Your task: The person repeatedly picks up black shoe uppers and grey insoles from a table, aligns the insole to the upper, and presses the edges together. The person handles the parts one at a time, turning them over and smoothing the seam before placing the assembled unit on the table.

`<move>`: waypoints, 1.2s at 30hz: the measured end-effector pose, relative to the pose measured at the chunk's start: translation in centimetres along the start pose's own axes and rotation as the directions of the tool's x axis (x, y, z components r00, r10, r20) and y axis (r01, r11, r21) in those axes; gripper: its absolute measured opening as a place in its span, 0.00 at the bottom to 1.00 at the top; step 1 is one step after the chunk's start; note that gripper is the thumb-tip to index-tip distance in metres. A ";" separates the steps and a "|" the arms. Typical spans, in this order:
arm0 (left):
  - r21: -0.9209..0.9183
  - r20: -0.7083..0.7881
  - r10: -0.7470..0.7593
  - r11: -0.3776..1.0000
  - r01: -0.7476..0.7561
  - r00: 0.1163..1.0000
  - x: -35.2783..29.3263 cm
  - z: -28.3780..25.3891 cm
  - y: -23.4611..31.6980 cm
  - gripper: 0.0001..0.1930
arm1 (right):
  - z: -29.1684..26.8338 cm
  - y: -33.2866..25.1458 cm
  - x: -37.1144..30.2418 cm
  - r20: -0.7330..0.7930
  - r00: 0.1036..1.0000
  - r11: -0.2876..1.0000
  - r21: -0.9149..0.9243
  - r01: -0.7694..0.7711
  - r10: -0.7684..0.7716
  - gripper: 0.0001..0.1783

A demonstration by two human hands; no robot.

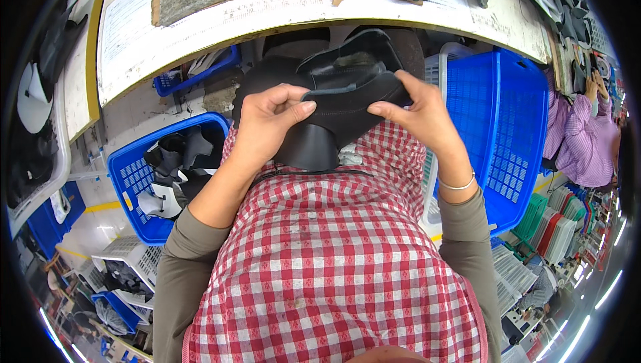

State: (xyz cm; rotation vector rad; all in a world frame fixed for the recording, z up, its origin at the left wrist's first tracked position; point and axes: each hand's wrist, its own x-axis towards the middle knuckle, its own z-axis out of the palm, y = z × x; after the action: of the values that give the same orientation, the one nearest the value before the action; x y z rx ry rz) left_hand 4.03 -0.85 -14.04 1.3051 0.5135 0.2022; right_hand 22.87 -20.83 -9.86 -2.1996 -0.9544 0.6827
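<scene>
A black, flexible, leather-like shoe upper [364, 99] with a curved, open collar hung between two bare hands in the upper middle of the frame, above the lap; the left hand [270, 123] pinched its left edge, thumb on the near face and the other fingers bent behind; the right hand [424, 115] gripped the opposite end, its thumb pressed flat on the near face and its index finger at the top edge, so both sets of fingers were narrow on the material. A thin, pale line ran across the dark face between the thumbs; good handling, as I judged it, called for even tension along that line, the two thumbs level, the pull gentle enough not to stretch the soft edge; pinching too near the rim would probably have creased it; turning the collar toward the light would likely have shown any fold. A smooth, glossy black, rounded panel [308, 149] hung just below, over the red-and-white checked cloth apron [320, 256]; whether it was joined to the upper I could not tell; it seemed best left free of the grip; the blue plastic slatted basket [135, 179] of black and white pieces stood at the left of the frame, well apart from the work.
</scene>
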 end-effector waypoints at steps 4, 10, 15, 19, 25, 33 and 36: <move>0.274 0.118 -0.028 0.962 -0.006 0.993 1.0 -0.8 0.8 0.10 | 0.5 0.6 -0.3 -0.068 0.993 0.988 0.111 0.105 -0.098 0.27; 0.410 0.366 -0.106 0.910 -0.058 0.925 3.4 0.1 2.7 0.19 | 1.2 0.1 0.6 -0.019 0.997 0.986 0.152 0.074 -0.072 0.21; 0.286 0.347 -0.272 0.942 0.175 0.897 3.7 1.4 4.2 0.13 | 0.5 -2.7 -0.1 -0.067 0.993 0.995 0.024 0.098 -0.096 0.21; 0.063 0.232 -0.249 0.968 0.241 0.940 0.8 2.1 4.4 0.10 | -1.1 -5.5 -1.8 -0.089 0.949 0.919 -0.291 0.265 -0.302 0.22; 0.307 0.182 -0.096 0.951 0.037 0.979 0.3 2.0 3.0 0.11 | -0.7 -5.0 0.2 0.013 0.985 0.959 -0.228 0.168 -0.169 0.22; 0.191 0.325 0.016 0.978 -0.083 0.945 1.4 1.4 1.8 0.18 | -0.4 -1.3 -0.7 -0.048 0.990 0.902 0.408 0.143 -0.135 0.15; 0.122 0.374 -0.027 0.992 -0.021 0.927 2.0 1.3 2.2 0.18 | -0.8 -0.5 -1.2 -0.014 0.998 0.921 0.383 0.069 -0.069 0.12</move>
State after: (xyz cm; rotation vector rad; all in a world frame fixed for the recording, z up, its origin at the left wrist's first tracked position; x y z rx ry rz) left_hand 6.69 -0.52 -12.20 1.4231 0.2026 -0.0859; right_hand 22.48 -21.72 -8.75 -1.8129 -0.8141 0.7649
